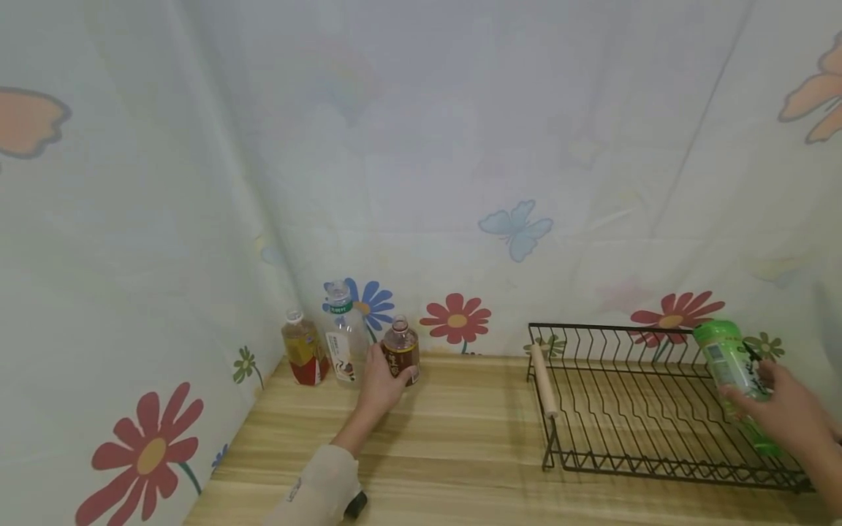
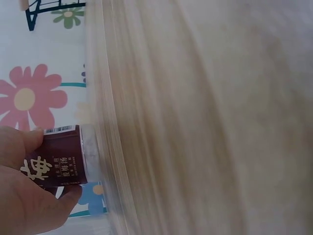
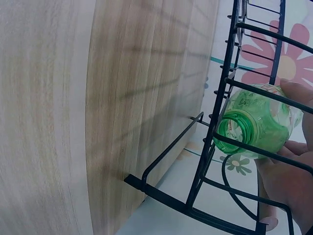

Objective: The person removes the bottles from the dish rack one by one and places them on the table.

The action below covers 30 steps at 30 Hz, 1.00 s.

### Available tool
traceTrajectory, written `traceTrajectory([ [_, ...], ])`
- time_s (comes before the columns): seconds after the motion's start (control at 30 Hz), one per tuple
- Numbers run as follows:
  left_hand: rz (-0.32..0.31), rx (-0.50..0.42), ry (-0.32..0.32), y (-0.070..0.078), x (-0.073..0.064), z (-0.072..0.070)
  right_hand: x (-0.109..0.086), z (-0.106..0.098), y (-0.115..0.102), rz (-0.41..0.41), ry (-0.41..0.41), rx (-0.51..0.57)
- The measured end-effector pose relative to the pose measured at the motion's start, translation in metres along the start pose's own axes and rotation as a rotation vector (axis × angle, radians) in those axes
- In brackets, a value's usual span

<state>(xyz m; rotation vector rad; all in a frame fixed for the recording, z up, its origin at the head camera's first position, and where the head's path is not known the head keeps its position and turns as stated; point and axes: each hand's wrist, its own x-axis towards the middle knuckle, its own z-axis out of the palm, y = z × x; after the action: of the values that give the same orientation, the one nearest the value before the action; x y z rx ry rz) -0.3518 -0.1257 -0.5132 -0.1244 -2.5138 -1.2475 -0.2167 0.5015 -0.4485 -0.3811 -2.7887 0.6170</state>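
My left hand point(image 1: 383, 381) grips a small uncapped drink bottle point(image 1: 403, 348) with a dark purple label, thumb on one side and fingers on the other. In the left wrist view this bottle's clear base is right at the wooden tabletop point(image 2: 161, 107). At the right end of a black wire dish rack point(image 1: 631, 409), my right hand point(image 1: 786, 402) holds a green plastic bottle point(image 1: 718, 349) tilted, base up. Its open green mouth point(image 3: 235, 128) points down between the rack's wires in the right wrist view.
Left of my left hand stand a tall clear bottle point(image 1: 342, 336) with a green neck band and a yellow-and-red labelled bottle point(image 1: 305, 351). The rack has a wooden handle point(image 1: 544, 380) on its left end. A flower-printed curtain point(image 1: 408, 183) hangs behind the table.
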Motion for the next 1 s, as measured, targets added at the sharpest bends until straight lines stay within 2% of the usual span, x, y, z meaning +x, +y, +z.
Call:
traceTrajectory([
  [0.27,-0.010,-0.009,-0.001,0.0000,0.0001,-0.0011,0.0025,-0.0015,0.0050,-0.024,-0.018,-0.045],
  [0.57,-0.025,0.003,-0.019,0.0030,-0.0008,-0.0014,-0.0007,0.0009,0.0031,0.019,-0.019,-0.068],
  [0.67,-0.025,0.005,-0.013,0.0021,-0.0004,-0.0006,-0.0001,0.0025,0.0050,0.026,-0.014,-0.081],
  [0.83,-0.031,0.000,0.011,0.0045,-0.0006,0.0003,0.0031,0.0035,0.0097,-0.013,0.002,-0.069],
  [1.0,-0.053,-0.019,0.037,0.0077,-0.0025,0.0022,0.0009,0.0014,0.0066,-0.022,-0.002,-0.064],
])
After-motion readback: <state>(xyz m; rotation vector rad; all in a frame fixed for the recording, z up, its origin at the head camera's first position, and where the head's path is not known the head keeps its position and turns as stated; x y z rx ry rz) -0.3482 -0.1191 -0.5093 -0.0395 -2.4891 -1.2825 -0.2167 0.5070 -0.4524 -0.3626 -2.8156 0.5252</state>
